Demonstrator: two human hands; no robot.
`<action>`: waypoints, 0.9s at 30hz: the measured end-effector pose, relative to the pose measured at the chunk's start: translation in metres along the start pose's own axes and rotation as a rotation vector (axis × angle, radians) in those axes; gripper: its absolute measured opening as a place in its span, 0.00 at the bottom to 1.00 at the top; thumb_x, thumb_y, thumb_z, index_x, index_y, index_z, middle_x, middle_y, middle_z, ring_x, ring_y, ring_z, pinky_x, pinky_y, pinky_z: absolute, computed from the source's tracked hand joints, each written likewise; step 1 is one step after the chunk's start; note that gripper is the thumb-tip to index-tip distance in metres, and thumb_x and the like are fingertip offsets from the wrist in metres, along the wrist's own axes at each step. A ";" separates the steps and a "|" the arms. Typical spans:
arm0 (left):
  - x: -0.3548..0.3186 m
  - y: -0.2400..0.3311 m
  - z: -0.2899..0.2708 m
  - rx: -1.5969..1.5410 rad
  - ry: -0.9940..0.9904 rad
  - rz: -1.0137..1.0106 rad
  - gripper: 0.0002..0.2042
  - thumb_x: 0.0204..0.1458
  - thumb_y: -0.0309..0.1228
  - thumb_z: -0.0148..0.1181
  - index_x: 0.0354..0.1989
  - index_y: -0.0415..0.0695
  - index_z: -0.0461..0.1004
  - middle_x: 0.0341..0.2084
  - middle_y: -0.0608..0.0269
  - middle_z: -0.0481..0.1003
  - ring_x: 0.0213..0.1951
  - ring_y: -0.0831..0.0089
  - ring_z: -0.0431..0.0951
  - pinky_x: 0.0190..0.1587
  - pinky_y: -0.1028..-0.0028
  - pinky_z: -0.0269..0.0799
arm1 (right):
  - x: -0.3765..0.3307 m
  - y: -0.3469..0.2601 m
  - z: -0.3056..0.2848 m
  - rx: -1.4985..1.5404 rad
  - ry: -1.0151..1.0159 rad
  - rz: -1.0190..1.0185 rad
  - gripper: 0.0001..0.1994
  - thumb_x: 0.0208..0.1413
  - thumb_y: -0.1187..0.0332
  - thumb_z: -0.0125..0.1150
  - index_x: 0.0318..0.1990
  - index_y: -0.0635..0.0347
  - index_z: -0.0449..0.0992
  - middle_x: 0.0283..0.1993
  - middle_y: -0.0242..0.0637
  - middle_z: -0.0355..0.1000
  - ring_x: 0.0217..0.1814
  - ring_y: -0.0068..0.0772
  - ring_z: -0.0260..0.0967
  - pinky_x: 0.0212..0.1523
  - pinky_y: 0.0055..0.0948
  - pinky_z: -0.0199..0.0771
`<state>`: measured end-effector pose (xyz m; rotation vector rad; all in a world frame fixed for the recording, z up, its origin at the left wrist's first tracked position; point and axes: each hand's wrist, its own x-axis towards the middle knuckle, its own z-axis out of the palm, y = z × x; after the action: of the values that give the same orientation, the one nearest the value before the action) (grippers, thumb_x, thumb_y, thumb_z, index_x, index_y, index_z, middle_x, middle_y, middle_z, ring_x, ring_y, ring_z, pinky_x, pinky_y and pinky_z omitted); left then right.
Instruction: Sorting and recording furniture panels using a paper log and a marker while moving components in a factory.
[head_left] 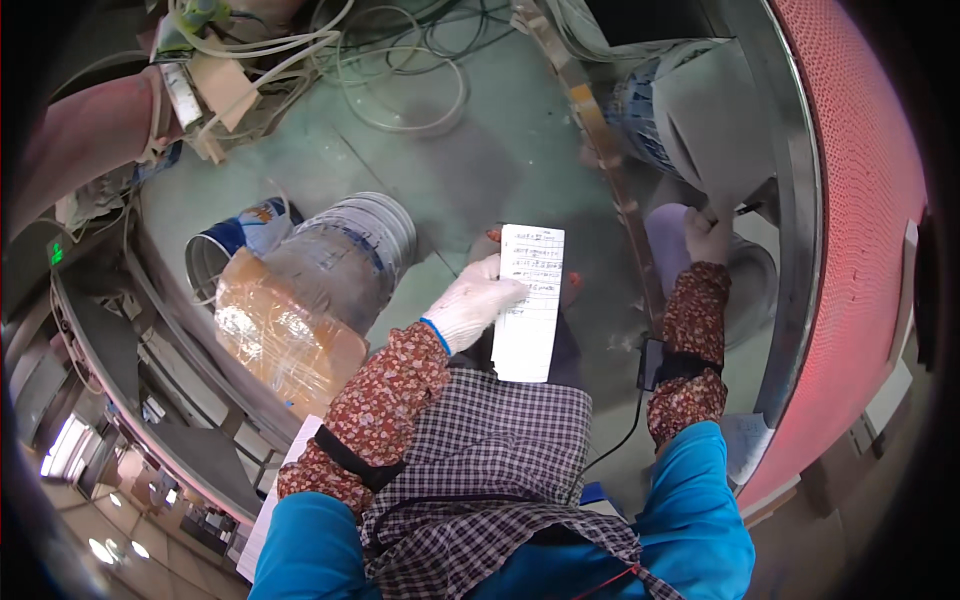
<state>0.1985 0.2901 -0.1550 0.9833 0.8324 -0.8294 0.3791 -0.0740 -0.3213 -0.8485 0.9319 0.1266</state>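
My left hand [478,300], in a white knitted glove with a blue cuff, is closed on a long white paper slip [530,335]. The slip hangs upright in front of my checked apron, with lines of handwriting on its upper part. My thumb lies across its face, and the fingers behind it are hidden. Off to the right, my right hand [708,238] reaches forward with its fingers curled. A pale lilac rounded thing [667,240] is beside it on the left, and a small black part [757,198] is to its right. What the curled fingers hold, if anything, is unclear.
At left stand a grey-smeared bucket [370,235], a blue tin [215,258] and a box wrapped in clear film [275,335]. Pale hoses [400,125] loop over the green floor. A brown strip [600,130] runs lengthwise; a pink perforated panel [865,200] borders the right.
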 end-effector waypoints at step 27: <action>-0.087 0.055 0.039 -0.198 -0.168 0.122 0.19 0.62 0.27 0.47 0.60 0.34 0.64 0.54 0.53 0.74 0.55 0.65 0.76 0.59 0.62 0.72 | -0.321 0.031 -0.072 -0.177 -0.331 0.251 0.16 0.57 0.71 0.60 0.52 0.67 0.70 0.37 0.31 0.72 0.20 0.15 0.56 0.24 0.23 0.69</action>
<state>0.2173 0.2894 -0.0462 0.7704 0.6883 -0.7001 0.1215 -0.0226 -0.1209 -0.8389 0.7171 0.5578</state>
